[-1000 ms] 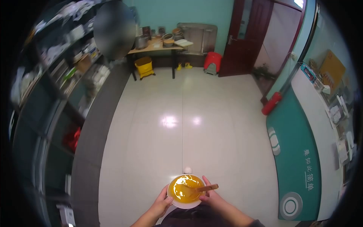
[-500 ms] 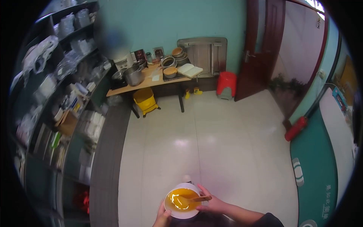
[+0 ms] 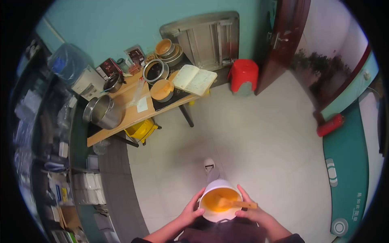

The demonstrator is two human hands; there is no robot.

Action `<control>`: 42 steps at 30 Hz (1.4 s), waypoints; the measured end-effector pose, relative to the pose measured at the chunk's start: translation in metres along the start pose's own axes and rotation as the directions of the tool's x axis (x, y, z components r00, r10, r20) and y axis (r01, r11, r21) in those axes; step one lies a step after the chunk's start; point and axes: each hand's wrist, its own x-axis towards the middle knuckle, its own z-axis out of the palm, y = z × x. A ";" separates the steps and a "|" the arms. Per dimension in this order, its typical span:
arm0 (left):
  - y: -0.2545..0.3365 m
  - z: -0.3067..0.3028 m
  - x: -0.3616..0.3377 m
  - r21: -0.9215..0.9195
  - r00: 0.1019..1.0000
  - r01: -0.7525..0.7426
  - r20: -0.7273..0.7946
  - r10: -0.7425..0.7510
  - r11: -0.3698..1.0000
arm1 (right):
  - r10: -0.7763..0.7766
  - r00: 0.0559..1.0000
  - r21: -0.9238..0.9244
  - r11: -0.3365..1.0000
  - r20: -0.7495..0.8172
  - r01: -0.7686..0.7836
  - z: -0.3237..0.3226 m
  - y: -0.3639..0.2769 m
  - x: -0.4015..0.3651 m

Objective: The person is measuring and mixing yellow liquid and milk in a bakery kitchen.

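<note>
Cupping bowl (image 3: pixel 217 187) at waist: left hand (image 3: pixel 189 211) grips rim, right hand (image 3: pixel 254 213) pins spatula (image 3: pixel 243 205), handle pointing right.

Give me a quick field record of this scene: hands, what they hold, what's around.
left hand: grips the left side of the white bowl
right hand: grips the bowl's right side, beside the wooden spatula
bowl contents: orange batter, spatula resting in it
table: ahead left; bears steel pot, open book, round pans
floor: pale tiles; red stool by the door, yellow bucket under the table
</note>
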 end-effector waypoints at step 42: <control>0.043 0.137 0.165 0.700 0.220 -0.099 0.708 -0.670 0.707 | -0.476 -0.549 -0.447 0.873 -0.688 -0.196 0.198 0.034 -0.065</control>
